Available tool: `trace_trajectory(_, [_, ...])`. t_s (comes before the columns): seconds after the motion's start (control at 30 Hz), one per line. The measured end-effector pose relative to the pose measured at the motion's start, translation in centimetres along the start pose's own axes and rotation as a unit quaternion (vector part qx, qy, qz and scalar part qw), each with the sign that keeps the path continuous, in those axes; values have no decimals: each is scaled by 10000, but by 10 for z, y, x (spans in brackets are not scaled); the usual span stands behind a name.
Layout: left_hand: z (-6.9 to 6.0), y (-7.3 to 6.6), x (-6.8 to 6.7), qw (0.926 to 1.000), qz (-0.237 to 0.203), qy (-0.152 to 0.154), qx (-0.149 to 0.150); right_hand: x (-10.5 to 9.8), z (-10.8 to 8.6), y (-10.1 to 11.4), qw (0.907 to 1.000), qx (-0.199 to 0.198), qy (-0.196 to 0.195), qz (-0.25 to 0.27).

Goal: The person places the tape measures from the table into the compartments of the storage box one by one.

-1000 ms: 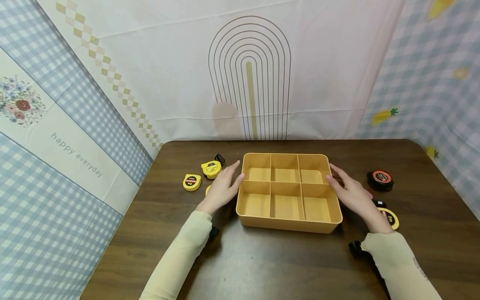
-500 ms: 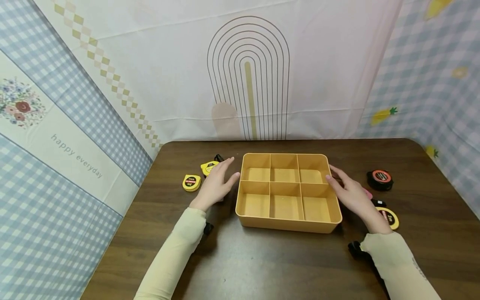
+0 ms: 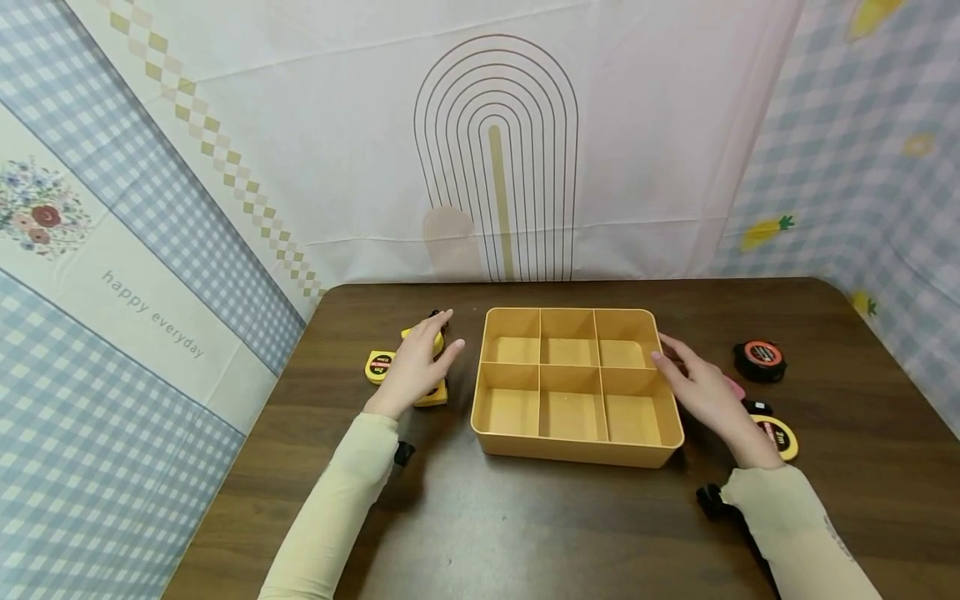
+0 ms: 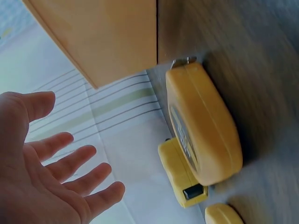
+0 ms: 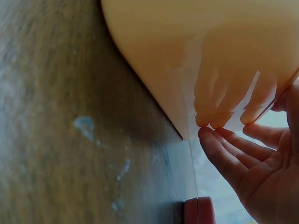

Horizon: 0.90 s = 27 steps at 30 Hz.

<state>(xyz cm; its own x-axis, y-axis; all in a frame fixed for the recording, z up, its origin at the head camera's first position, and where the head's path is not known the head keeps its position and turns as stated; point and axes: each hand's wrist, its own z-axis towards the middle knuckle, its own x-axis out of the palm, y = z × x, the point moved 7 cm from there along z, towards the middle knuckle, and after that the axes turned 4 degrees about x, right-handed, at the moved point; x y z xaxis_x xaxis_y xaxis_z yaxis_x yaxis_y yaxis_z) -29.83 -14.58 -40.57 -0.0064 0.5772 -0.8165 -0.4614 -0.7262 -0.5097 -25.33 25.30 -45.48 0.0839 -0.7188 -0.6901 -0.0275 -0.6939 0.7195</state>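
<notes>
organizer box (image 3: 577,452) sits mid desk (image 3: 480,533), right hand (image 3: 699,388) resting nearly straight fingers on its side, probably to steady it, left hand (image 3: 411,371) loosely spread, holding nothing, by yellow tape measures (image 4: 210,123).

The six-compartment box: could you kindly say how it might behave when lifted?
The box is probably stiff, since its dividers stand straight. Thin walls and empty compartments suggest it is light for its size. The glossy outside, mirroring the right hand, may feel slippery.
</notes>
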Motion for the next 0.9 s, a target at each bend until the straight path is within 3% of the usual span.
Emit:
trace_trajectory(0.37, [-6,14,-7,9997,-61,-18,-216,1,1,-4,10000,3,-1,23])
trace_trajectory(0.73, [-14,30,-20,9996,41,-242,-156,0,2,-4,9999,-21,26,105])
trace_trajectory(0.9, [-19,41,-26,9990,105,-285,-326,0,1,-4,10000,-19,20,92])
